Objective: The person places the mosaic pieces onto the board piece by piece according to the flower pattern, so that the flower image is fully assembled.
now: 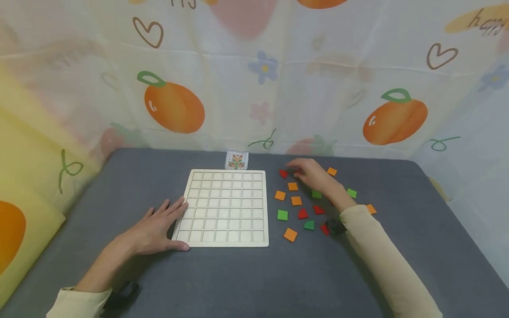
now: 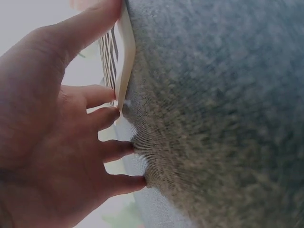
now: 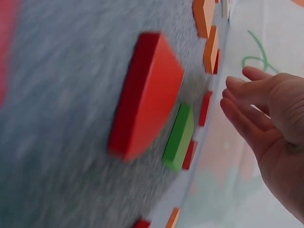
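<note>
A flat, pale cream square board (image 1: 222, 203), ruled into a grid of square cells, lies between the hands, toward the far edge of the dark grey tabletop (image 1: 222, 282). The left hand (image 1: 156, 227) — fingers spread, gripping nothing — touches its left edge, thumb at the near-left corner. Right of it lie small flat orange square tiles (image 1: 296, 201), red angular tiles (image 1: 303, 213) and green tiles (image 1: 282, 215) — some beneath the right hand (image 1: 314, 175), which hovers, fingers loosely bent and empty.

Bkgd cloth (image 1: 310, 88) reads "happy" (image 1: 488, 23) upper rt – 2nd word (image 1: 183, 3) up top cut off.
</note>
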The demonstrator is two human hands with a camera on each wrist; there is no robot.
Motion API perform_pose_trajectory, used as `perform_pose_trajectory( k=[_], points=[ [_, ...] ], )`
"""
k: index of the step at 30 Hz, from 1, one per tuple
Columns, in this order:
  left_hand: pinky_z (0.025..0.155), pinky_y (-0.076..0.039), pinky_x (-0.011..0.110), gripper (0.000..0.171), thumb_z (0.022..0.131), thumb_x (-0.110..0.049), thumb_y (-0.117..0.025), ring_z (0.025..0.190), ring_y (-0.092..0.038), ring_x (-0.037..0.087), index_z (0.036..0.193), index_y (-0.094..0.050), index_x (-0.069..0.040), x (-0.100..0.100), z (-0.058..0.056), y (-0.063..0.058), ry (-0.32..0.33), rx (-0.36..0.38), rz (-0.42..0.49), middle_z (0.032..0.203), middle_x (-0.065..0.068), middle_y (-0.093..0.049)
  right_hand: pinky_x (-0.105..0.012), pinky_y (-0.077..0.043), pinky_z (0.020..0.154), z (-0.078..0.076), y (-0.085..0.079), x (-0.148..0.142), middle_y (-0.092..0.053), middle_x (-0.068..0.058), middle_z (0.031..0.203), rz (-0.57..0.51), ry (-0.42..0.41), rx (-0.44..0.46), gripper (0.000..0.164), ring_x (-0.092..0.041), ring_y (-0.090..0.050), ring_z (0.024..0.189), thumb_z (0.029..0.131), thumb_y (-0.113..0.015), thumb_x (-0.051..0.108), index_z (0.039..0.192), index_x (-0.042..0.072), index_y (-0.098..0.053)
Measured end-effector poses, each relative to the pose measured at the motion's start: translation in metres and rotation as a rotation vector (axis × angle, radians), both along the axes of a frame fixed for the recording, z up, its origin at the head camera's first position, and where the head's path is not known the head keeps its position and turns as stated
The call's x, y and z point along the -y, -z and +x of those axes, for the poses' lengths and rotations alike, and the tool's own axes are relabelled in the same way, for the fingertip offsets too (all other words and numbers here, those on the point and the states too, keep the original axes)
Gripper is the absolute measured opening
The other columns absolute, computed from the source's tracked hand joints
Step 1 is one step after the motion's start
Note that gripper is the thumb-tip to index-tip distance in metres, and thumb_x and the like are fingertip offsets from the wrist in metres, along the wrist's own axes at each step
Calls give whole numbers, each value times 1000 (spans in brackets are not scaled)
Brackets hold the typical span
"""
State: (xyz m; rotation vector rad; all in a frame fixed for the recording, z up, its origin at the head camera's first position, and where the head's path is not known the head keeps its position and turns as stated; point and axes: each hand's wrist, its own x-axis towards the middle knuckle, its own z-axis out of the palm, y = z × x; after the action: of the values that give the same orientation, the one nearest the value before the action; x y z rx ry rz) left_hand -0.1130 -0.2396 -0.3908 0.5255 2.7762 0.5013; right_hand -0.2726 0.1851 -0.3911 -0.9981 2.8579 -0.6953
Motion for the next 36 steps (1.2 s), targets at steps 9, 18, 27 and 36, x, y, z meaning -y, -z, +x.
perform_pose_trajectory(
  k=[9, 18, 27, 36],
  points=[
    [104, -15, 74, 115, 69, -70, -72, 141, -18, 54, 154, -29, -4, -3, -1, -1, 7, -30, -16, 160, 18, -22, -45, -51, 92, -5, 1, 12, -64, -18, 124, 20, -20, 30, 36, -33, -62, 109, 89, -65, -6, 126, -3, -63],
    [106, -12, 72, 117, 69, -70, -72, 143, -14, 52, 155, -27, -5, -2, -1, -2, -3, 2, 3, 161, 17, -20, -43, -51, 92, -8, 3, 16, -65, -16, 124, 57, 1, 98, 35, -31, -62, 112, 91, -66, -3, 125, 1, -66],
    [104, -8, 74, 118, 68, -66, -76, 143, -9, 54, 155, -25, -4, 1, -3, -1, -12, 48, 46, 161, 19, -17, -42, -51, 88, -12, 1, 23, -70, -13, 109, 73, -1, 52, 27, -29, -63, 102, 89, -72, 9, 115, 1, -71],
    [103, -7, 76, 118, 68, -64, -77, 142, -8, 55, 155, -25, -3, 2, -2, -3, -19, 62, 70, 161, 20, -16, -38, -54, 78, -15, 0, 25, -72, -11, 94, 0, 33, -5, 12, -27, -66, 90, 86, -74, 2, 97, 1, -78]
  ],
)
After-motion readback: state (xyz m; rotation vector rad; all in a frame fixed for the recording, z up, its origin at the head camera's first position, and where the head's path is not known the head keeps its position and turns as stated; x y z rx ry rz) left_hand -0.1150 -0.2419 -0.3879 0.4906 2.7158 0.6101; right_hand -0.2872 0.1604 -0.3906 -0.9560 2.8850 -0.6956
